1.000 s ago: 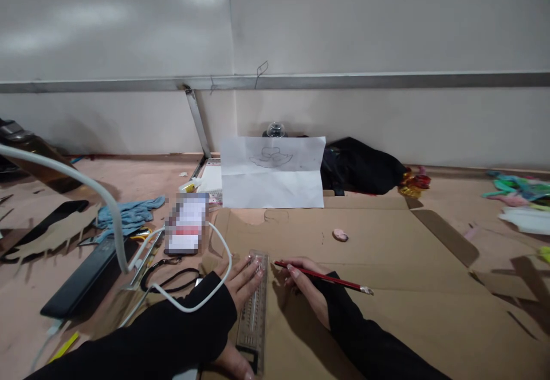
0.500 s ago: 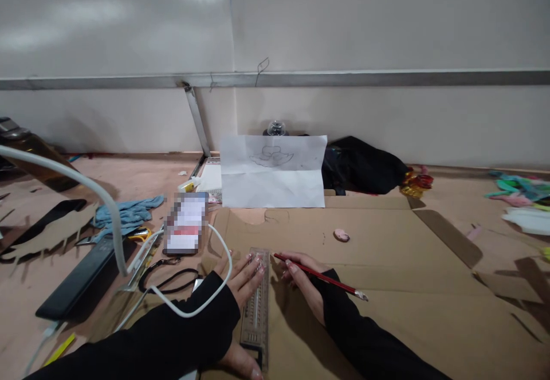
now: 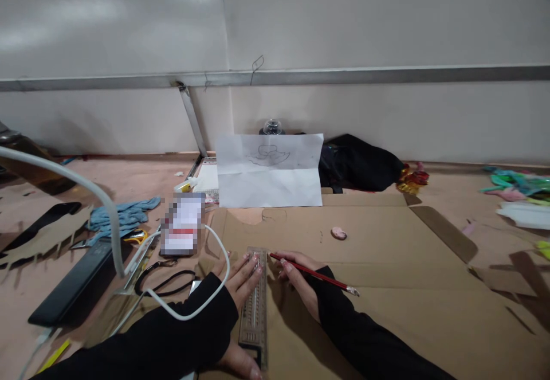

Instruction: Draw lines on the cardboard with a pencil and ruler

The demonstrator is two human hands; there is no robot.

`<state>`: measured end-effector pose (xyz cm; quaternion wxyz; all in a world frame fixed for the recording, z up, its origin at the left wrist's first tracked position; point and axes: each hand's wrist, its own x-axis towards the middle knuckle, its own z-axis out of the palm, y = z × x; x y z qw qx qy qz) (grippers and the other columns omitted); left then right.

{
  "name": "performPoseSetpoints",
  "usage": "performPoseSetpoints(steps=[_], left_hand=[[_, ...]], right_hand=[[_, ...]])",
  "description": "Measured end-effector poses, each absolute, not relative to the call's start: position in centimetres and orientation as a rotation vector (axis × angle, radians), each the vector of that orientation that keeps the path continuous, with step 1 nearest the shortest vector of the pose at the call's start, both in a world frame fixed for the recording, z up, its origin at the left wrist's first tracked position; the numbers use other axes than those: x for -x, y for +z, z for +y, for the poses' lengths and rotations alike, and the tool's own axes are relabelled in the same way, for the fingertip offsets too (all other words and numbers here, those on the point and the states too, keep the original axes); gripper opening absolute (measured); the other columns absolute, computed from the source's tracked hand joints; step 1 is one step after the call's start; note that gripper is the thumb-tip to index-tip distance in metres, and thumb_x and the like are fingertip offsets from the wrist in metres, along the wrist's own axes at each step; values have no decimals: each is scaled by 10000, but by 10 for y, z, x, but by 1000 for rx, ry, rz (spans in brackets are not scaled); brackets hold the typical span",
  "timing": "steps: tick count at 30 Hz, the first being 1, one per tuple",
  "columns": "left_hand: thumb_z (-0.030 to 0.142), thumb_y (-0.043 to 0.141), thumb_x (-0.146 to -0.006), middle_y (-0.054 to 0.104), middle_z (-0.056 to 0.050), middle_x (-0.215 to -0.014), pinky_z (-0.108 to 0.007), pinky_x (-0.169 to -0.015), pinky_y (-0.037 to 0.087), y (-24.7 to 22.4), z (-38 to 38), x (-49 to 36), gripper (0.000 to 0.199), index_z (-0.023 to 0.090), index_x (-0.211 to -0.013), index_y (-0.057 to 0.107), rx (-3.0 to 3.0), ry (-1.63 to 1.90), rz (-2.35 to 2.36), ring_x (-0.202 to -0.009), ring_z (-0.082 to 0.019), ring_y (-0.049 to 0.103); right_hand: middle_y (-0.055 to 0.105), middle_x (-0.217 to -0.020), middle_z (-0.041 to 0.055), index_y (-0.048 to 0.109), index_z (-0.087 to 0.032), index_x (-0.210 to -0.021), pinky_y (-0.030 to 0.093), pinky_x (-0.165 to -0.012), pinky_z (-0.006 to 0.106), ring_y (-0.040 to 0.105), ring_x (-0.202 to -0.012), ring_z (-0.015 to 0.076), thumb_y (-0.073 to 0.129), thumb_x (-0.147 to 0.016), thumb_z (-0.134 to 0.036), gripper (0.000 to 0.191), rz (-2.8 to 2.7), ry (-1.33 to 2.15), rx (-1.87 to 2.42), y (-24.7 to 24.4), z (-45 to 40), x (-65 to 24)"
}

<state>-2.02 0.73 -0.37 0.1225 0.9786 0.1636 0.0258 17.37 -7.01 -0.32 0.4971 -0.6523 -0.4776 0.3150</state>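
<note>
My left hand (image 3: 243,282) lies spread over a clear ruler (image 3: 254,311), fingers on its upper part and thumb near its lower end. The ruler rests lengthwise on a large piece of brown cardboard (image 3: 387,248). Between the fingers of my right hand (image 3: 298,277) is a red pencil (image 3: 320,275). Its tip is beside the ruler's top right edge; whether it touches the cardboard I cannot tell. A pinkish eraser-like lump (image 3: 339,233) sits farther up the cardboard. Behind stands a creased white paper (image 3: 270,188) with a line drawing on it.
To the left are a phone (image 3: 183,223), a black power bank (image 3: 75,282), a white cable (image 3: 114,225) looping over my left wrist, a blue cloth (image 3: 122,216) and a yellow cutter (image 3: 136,235). A black bag-like bundle (image 3: 365,162) lies behind the paper. Colourful scraps (image 3: 519,185) lie far right.
The whole view has shifted slightly, so things appear a little farther left. My left hand stays on the ruler, and the pencil tip remains by the ruler's upper right edge.
</note>
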Motion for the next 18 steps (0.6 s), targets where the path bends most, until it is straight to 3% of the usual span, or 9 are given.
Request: performPoseSetpoints(steps=[3,6,18], left_hand=[[852,400,-527,73,-146,-1434,-603,-1016,33,2,11,19,1187,133,-1390,18,-2771,-52,409,-1306,-335,116],[860,413,-505,24,-156,-1433,-632,-995,16,3,15,18,1228,123,-1386,-19,-2716,-140,379,-1306,-352,71],[872,407,-487,112,-183,-1421,-594,-1016,-2,-1,15,20,1233,125,-1388,17,-2763,11,352,-1290,-365,153]], right_hand=[[688,-863,105,639,-153,-962,530,-644,328,643,-711,198,473,-824,-353,294,-1185,778,1546,-10,-71,-175],[681,-881,102,636,-163,-977,530,-655,319,642,-731,191,454,-842,-356,298,-1191,759,1517,-15,-71,-175],[687,-795,95,658,-155,-917,527,-586,287,632,-606,161,430,-856,-336,297,-1351,542,1588,-18,-72,-173]])
